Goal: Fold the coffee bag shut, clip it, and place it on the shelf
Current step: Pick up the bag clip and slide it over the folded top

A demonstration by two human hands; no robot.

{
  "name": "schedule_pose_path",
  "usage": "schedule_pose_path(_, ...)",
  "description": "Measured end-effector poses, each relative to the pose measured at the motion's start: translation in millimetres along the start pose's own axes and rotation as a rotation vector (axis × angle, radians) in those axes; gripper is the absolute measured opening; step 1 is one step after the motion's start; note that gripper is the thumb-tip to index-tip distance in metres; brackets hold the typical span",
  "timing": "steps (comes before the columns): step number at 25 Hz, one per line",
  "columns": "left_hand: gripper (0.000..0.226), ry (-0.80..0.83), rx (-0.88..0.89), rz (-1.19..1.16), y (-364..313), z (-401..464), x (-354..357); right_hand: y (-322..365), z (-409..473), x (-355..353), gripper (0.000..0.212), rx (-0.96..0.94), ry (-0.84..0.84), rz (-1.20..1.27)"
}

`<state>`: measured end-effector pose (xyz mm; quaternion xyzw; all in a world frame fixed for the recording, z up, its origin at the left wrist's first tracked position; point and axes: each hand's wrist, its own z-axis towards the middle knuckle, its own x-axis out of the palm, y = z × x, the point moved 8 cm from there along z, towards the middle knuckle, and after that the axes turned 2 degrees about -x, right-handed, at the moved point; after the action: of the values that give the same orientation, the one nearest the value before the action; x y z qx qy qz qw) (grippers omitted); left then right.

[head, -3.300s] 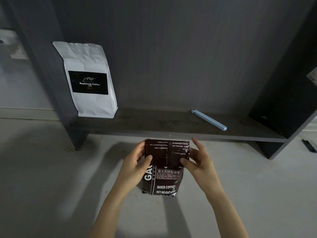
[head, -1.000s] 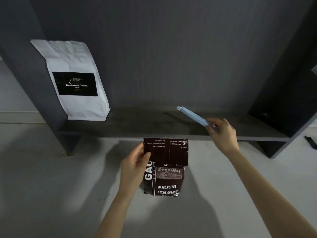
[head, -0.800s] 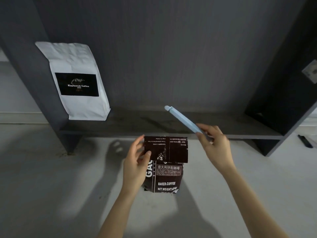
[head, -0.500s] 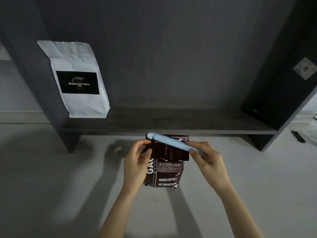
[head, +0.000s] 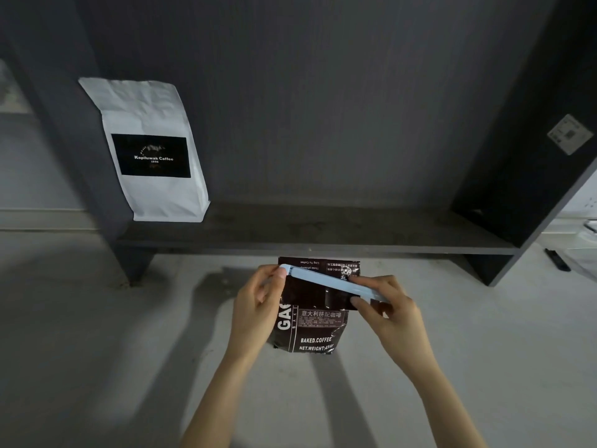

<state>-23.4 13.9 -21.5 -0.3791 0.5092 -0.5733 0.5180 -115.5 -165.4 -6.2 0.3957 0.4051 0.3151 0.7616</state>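
Nearest the camera, 2 bare forearms reach forward over a pale grey floor (head: 97, 367) toward a dark brown coffee bag (head: 311, 331) standing upright on it. Its top is folded down toward the camera, so the flap's print reads upside down; lower down, white lettering reads "BAKED.COFFEE" and "NET.WEIGHT". The left hand (head: 255, 310) is curled against the bag's left edge, and its fingertips pinch the left end of a light blue clip (head: 329, 282). The right hand (head: 386, 307) pinches the clip's right end between thumb and fingers. The clip lies across the front of the folded flap, tilted, with its left end higher than its right; whether it clamps the fold cannot be determined. Just beyond the bag runs the front edge of a low, dark grey shelf (head: 323, 234) with a dark back panel and side walls. At the shelf's left end, well apart from the brown bag, 1 white coffee bag (head: 151, 114) stands leaning left, its black label reading "Kopiluwak Coffee". On the right side wall sits a small pale sticker (head: 570, 134).
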Motion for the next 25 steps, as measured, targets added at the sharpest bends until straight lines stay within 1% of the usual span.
schedule_pose_path(4, 0.017, -0.059, 0.015, 0.031, -1.0, -1.2, -1.9, -3.5, 0.1, 1.2, 0.043, 0.004, -0.015, -0.001)
schedule_pose_path(7, 0.020, -0.035, -0.001, 0.020, -0.2, -2.4, 0.8, -9.0, -1.7, 2.7, 0.049, 0.024, 0.023, 0.075)
schedule_pose_path(9, 0.019, -0.031, -0.039, -0.044, 0.7, -3.8, 1.6, -8.8, -2.3, 3.0, 0.051, 0.018, 0.060, 0.094)
schedule_pose_path(14, 0.018, -0.019, -0.105, -0.104, 3.9, -4.9, 5.8, -11.9, -1.9, 1.2, 0.043, 0.023, 0.097, 0.122)
schedule_pose_path(21, 0.017, -0.021, -0.162, -0.147, 11.1, -6.4, 8.7, -12.4, -4.9, -0.2, 0.046, 0.045, 0.097, 0.175)
schedule_pose_path(23, 0.017, -0.027, -0.177, -0.136, 14.3, -5.1, 7.7, -12.6, -7.1, -1.3, 0.047, 0.062, 0.099, 0.234)
schedule_pose_path(25, 0.018, -0.022, -0.166, -0.100, 15.3, -3.2, 6.8, -9.9, -7.0, -1.7, 0.046, 0.053, 0.099, 0.220)
